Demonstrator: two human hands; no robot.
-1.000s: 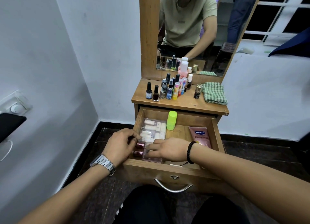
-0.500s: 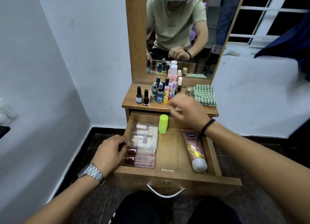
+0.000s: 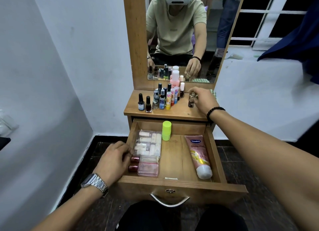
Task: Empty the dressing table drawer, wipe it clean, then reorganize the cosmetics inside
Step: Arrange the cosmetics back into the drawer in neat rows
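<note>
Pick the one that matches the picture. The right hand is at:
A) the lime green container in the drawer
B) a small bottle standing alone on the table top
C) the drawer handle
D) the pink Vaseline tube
B: the right hand reaches over the table top with its fingers at the small bottle standing apart from the cluster, well above the open drawer.

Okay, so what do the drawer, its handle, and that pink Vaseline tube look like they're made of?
The drawer looks like wood or wood-look laminate board: brown grain pattern with a smooth, low sheen; which one I can't tell. The handle looks like polished metal, silvery with bright reflections. The pink Vaseline tube looks like soft glossy plastic, with printed lettering, light glinting off it and a white cap.
</note>
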